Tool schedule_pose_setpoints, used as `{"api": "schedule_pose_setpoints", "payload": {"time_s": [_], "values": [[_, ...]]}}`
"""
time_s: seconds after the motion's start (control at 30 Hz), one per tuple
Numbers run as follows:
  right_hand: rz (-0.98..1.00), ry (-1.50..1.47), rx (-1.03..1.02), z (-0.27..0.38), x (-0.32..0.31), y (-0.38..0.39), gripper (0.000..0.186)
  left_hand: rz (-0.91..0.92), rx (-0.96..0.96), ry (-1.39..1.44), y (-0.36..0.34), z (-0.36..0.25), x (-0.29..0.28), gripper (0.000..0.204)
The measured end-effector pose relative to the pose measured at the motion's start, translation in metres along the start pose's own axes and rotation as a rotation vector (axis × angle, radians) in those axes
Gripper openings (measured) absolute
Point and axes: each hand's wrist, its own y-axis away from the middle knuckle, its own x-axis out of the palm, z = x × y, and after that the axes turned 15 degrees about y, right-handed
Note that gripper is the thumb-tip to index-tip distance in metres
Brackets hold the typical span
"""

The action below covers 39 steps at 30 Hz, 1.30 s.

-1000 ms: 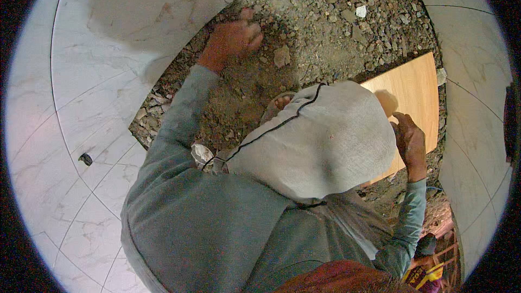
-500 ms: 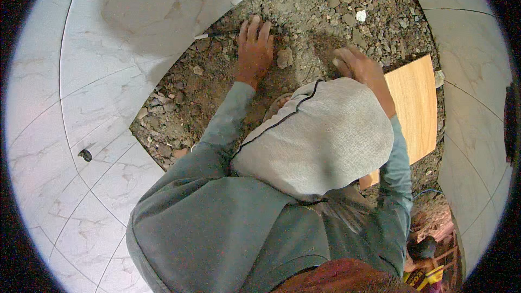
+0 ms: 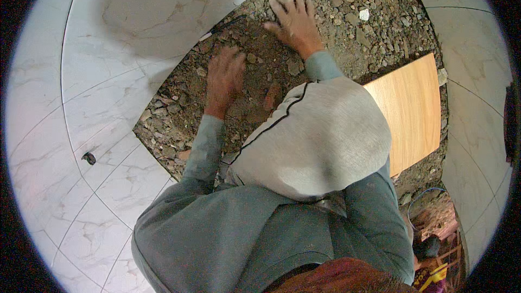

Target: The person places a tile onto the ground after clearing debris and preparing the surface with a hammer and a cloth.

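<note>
Both hands lie flat on a bed of dirt and rubble (image 3: 347, 27) that fills the gap between pale marble-look floor tiles (image 3: 108, 49). The left hand (image 3: 224, 78) sits just above the middle of the frame, palm down, fingers loosely spread and pointing up the picture. The right hand (image 3: 294, 21) is higher, near the top centre, also palm down with its fingers fanned wide over the stones. Neither grip closes on anything; each hand simply presses on loose earth, which looks smoother and finer under and between the palms than the coarse stones toward the upper right. Open, flat hands suit pressing or levelling a loose surface, and that seems the reason for the posture.

The earth being worked lies directly under both palms, running on between them and slightly below the right hand. A wood-coloured board (image 3: 410, 108) lies on the rubble at the right of the frame, well apart from both hands. A small white stone (image 3: 363, 14) sits near the right hand, not touching it. A grey cloth hood (image 3: 320, 141) covers the centre, hiding part of the ground beneath it.
</note>
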Motion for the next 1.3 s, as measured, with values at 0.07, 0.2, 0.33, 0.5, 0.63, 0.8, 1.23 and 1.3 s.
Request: {"api": "schedule_pose_setpoints", "payload": {"time_s": [0.07, 0.2, 0.33, 0.5, 0.63, 0.8, 1.23, 1.3], "values": [[0.054, -0.063, -0.012, 0.011, -0.001, 0.021, 0.049, -0.053, 0.008, -0.083, -0.021, 0.015, -0.001, 0.043], [0.569, -0.417, -0.044, 0.009, -0.007, 0.066, 0.043, -0.061, -0.099, -0.36, -0.052, 0.028, 0.019, 0.049], [0.548, -0.651, 0.008, 0.044, -0.009, 0.158, 0.037, -0.016, -0.217, -0.326, -0.074, 0.021, 0.024, 0.054], [0.502, -0.965, 0.276, -0.021, -0.113, 0.118, 0.029, 0.068, -0.142, -0.608, -0.073, 0.065, 0.024, 0.05], [0.191, -0.678, 0.778, -0.159, -0.169, 0.16, 0.024, 0.239, -0.386, -0.452, -0.077, 0.046, 0.005, 0.041], [0.349, 0.588, 0.843, -0.291, -0.281, 0.39, 0.023, 0.173, -0.049, -0.046, -0.034, 0.029, 0.031, 0.032], [0.087, 0.208, 1.407, -0.305, -0.224, 0.619, 0.041, 0.456, -0.352, 0.729, 0.007, -0.081, 0.113, 0.033], [0.069, 0.311, 1.1, -0.305, -0.22, 0.58, 0.044, 0.43, -0.386, 0.782, 0.008, -0.088, 0.114, 0.033]]}}
